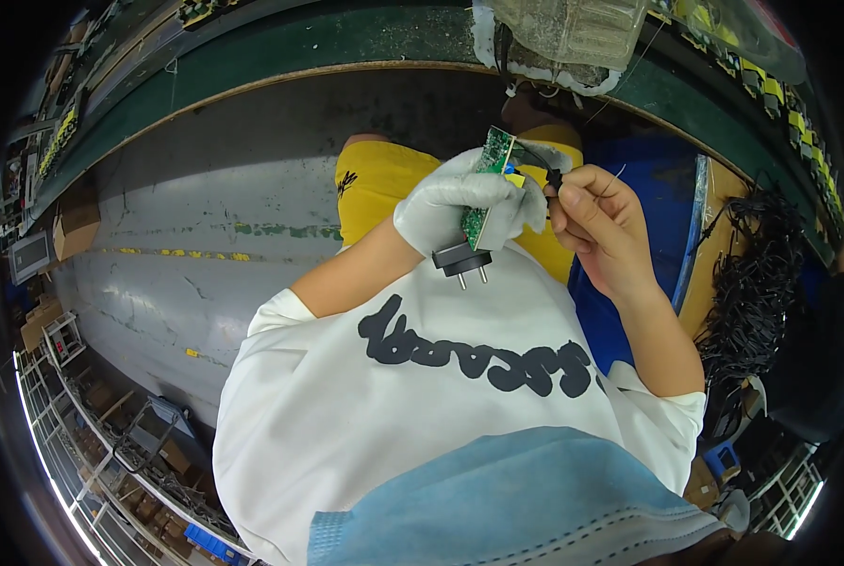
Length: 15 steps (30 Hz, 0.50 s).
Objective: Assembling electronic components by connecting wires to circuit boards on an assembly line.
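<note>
In a white glove, my left hand (455, 203) is closed around a green circuit board (497, 149), which stands on edge, tilted. A small yellow part and a blue part show on the board's side, next to my gloved fingers. Below that hand hangs a black two-pin plug (460, 257), its metal pins pointing down towards my shirt. My bare right hand (596, 217) pinches a black cable (553, 179) at a thicker black piece, just right of the board. The cable arcs from there towards the board; where it ends is hidden by the glove.
Beyond my knees runs a green workbench edge (252, 90), with a cloudy plastic container (568, 33) on it. A heap of black cables (752, 283) lies at the right, beside a blue bin (606, 283). More boards with yellow parts (799, 132) line the far right. Shelves with boxes stand lower left.
</note>
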Each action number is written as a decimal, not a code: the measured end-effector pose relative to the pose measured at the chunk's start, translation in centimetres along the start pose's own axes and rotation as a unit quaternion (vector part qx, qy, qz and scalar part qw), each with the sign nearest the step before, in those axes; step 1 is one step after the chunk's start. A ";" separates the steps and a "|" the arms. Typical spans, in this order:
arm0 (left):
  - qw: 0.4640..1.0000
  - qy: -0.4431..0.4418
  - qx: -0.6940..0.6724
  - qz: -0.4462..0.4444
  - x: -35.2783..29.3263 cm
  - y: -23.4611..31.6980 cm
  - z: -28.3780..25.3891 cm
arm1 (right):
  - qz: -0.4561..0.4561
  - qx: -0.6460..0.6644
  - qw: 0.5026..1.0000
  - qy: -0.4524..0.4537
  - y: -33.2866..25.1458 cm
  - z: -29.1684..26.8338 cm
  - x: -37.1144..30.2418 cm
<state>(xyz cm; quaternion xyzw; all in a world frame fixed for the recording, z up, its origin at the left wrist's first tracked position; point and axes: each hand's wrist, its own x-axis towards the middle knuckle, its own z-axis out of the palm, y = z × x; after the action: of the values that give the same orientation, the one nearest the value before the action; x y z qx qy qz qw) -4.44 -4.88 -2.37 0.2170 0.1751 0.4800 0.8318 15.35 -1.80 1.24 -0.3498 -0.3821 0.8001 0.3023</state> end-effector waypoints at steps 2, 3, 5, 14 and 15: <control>1.000 -0.001 -0.014 0.008 0.0 0.0 0.3 | -0.001 -0.005 1.000 0.004 -0.2 0.1 0.1; 1.000 0.028 -0.006 -0.003 0.1 0.0 0.4 | -0.002 -0.010 1.000 0.009 -0.3 0.1 0.1; 0.996 0.085 0.011 -0.023 0.1 -0.1 0.5 | -0.003 -0.015 1.000 0.014 -0.3 0.0 0.2; 0.997 0.070 -0.017 0.010 0.5 -0.3 0.3 | -0.119 -0.232 0.962 0.085 0.2 0.7 0.2; 0.997 0.073 -0.006 0.016 0.5 -0.2 0.4 | -0.121 -0.250 0.957 0.085 0.1 0.8 0.1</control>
<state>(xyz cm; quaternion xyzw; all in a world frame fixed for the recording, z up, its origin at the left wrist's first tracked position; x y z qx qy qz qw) -3.85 -4.58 -2.19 0.1790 0.2287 0.5093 0.8101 14.65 -2.05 1.48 -0.4322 -0.5825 0.6035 0.3313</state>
